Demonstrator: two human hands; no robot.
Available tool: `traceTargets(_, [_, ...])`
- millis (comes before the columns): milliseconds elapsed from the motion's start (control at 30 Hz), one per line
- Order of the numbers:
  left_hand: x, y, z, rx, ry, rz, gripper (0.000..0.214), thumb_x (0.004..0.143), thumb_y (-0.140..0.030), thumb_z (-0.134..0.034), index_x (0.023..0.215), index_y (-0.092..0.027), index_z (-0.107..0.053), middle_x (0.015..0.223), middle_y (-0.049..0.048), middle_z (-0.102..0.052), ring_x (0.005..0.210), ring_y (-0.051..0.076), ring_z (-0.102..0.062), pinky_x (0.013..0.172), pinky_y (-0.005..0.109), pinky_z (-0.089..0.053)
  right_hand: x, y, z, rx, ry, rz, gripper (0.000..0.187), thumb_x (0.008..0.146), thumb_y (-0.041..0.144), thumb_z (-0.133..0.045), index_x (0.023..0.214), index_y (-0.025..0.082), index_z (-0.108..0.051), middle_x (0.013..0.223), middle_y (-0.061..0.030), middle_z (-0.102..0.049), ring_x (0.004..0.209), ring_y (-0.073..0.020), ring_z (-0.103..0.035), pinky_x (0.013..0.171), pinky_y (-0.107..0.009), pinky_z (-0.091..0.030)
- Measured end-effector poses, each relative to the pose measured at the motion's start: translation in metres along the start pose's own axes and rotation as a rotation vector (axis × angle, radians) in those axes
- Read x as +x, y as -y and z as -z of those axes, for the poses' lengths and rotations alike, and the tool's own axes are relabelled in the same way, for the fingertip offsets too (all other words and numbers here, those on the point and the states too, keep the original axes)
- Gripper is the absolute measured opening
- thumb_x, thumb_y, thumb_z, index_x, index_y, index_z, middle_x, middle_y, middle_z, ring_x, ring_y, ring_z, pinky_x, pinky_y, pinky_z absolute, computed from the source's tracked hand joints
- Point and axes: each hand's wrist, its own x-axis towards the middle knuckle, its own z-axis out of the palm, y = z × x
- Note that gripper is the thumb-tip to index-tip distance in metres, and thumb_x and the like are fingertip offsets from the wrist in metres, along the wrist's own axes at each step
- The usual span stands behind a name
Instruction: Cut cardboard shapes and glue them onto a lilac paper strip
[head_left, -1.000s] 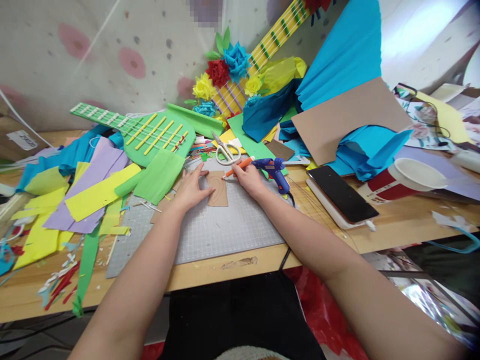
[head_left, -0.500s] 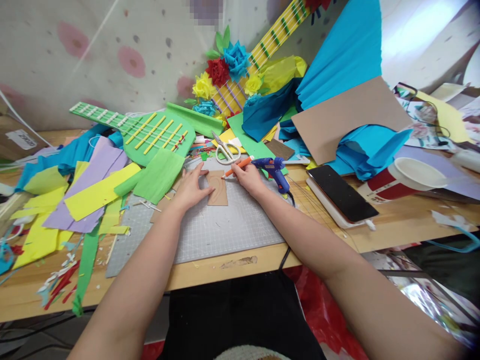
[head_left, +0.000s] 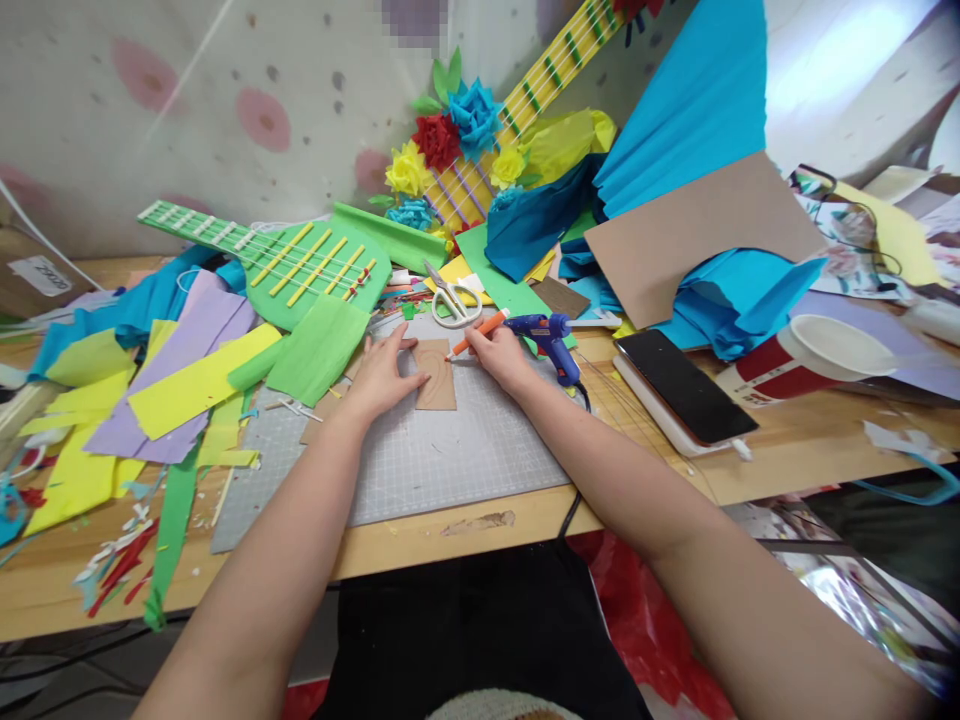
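Observation:
A small brown cardboard piece [head_left: 437, 378] with a curved pencil line lies on the grey cutting mat [head_left: 450, 455]. My left hand [head_left: 381, 378] rests flat on the mat with fingers spread, pressing the piece's left edge. My right hand [head_left: 501, 357] is closed around an orange pen [head_left: 475, 333], whose tip touches the upper right corner of the cardboard.
A blue glue gun [head_left: 550, 340] lies just right of my right hand, white scissors [head_left: 453, 300] behind it. A phone [head_left: 684, 385] and a red paper cup [head_left: 802, 360] sit further right. Green paper guitar [head_left: 300, 265], coloured paper strips and scraps crowd the left.

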Motion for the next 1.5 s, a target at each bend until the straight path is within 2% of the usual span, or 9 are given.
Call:
traceTargets(233, [0.001, 0.002, -0.001, -0.008, -0.001, -0.007, 0.081, 0.070, -0.036, -0.063, 0.139, -0.019, -0.024, 0.126, 0.0086, -0.056, 0.126, 0.026, -0.040, 0.111, 0.049, -0.009, -0.002, 0.004, 0.002, -0.054, 0.036, -0.043, 0.015, 0.070, 0.032, -0.045, 0.063, 0.019, -0.047, 0.054, 0.0028, -0.051, 0.049, -0.0091, -0.044, 0.048, -0.021, -0.033])
traceTargets(467, [0.000, 0.001, 0.000, -0.018, -0.005, -0.002, 0.081, 0.069, -0.034, -0.064, 0.139, -0.020, -0.025, 0.125, 0.0089, -0.057, 0.126, 0.025, -0.040, 0.111, 0.049, -0.009, -0.002, 0.005, 0.002, -0.060, 0.014, -0.034, 0.016, 0.071, 0.033, -0.044, 0.066, 0.019, -0.048, 0.058, 0.0024, -0.053, 0.052, -0.0092, -0.046, 0.049, -0.020, -0.034])
traceTargets(667, [0.000, 0.001, -0.001, -0.003, -0.005, -0.009, 0.081, 0.070, -0.035, -0.064, 0.139, -0.018, -0.024, 0.124, 0.0097, -0.057, 0.127, 0.026, -0.040, 0.111, 0.049, -0.009, -0.003, 0.007, 0.003, -0.102, 0.065, -0.053, 0.015, 0.068, 0.032, -0.044, 0.062, 0.019, -0.048, 0.053, 0.0017, -0.051, 0.051, -0.0103, -0.045, 0.048, -0.021, -0.032])
traceTargets(867, [0.000, -0.001, 0.000, -0.004, -0.002, 0.000, 0.081, 0.070, -0.034, -0.064, 0.139, -0.019, -0.025, 0.125, 0.0097, -0.056, 0.126, 0.026, -0.040, 0.111, 0.050, -0.009, -0.004, 0.007, 0.003, -0.086, 0.039, -0.048, 0.014, 0.067, 0.031, -0.044, 0.063, 0.018, -0.048, 0.054, 0.0023, -0.050, 0.050, -0.0094, -0.043, 0.048, -0.021, -0.032])
traceTargets(1067, [-0.001, -0.003, 0.002, -0.005, 0.008, 0.017, 0.080, 0.070, -0.034, -0.064, 0.139, -0.020, -0.025, 0.126, 0.0093, -0.056, 0.126, 0.026, -0.040, 0.111, 0.050, -0.009, -0.008, 0.012, 0.004, -0.061, 0.139, 0.002, 0.012, 0.068, 0.029, -0.044, 0.060, 0.019, -0.045, 0.052, 0.0031, -0.047, 0.051, -0.0095, -0.043, 0.049, -0.021, -0.032])
traceTargets(1500, [0.000, -0.002, 0.001, -0.014, -0.001, 0.001, 0.081, 0.070, -0.034, -0.064, 0.139, -0.018, -0.025, 0.125, 0.0102, -0.056, 0.126, 0.026, -0.041, 0.111, 0.050, -0.009, -0.004, 0.006, 0.002, -0.089, 0.030, -0.004, 0.011, 0.069, 0.030, -0.045, 0.066, 0.020, -0.048, 0.058, 0.0033, -0.049, 0.057, -0.0106, -0.045, 0.055, -0.021, -0.034])
